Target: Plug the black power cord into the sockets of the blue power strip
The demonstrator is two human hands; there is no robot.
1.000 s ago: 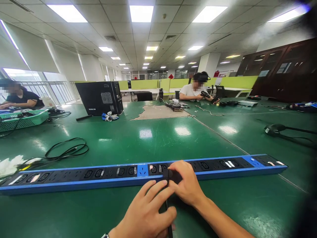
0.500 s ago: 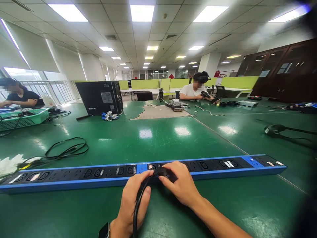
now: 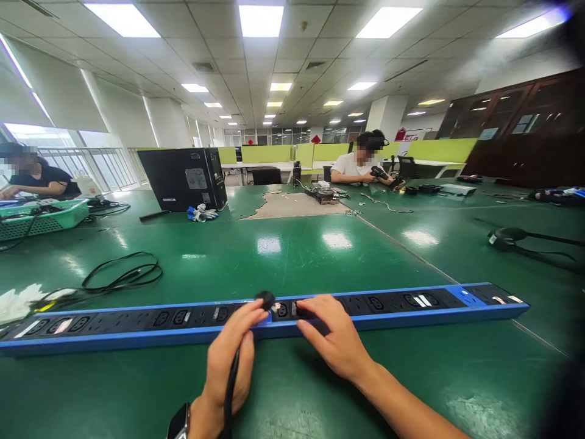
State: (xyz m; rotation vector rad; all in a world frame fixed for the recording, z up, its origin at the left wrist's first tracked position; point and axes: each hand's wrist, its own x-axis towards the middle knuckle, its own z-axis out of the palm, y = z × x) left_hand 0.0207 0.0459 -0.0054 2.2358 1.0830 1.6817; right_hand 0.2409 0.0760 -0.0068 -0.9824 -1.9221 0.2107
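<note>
A long blue-and-black power strip point(image 3: 196, 334) lies across the green table in front of me. Near its middle, my left hand point(image 3: 233, 350) grips a black power cord point(image 3: 231, 390), whose plug end point(image 3: 265, 300) sticks up past the fingertips above the strip. The cord hangs down over the palm. Just to the right, my right hand point(image 3: 333, 338) rests with its fingertips at the strip's sockets. Its thumb and index finger are spread, and nothing shows between them.
Coiled black cable point(image 3: 125, 274) and a white glove point(image 3: 22, 302) lie at left. Beyond stand a green basket point(image 3: 46, 222) and a black computer case point(image 3: 180, 180). A black device with a long handle point(image 3: 507, 239) lies at right. Two people sit at the far sides.
My left hand has moved left, taking the cord's plug out of my right hand's fingers. My right hand stays almost in place, its fingers now apart.
</note>
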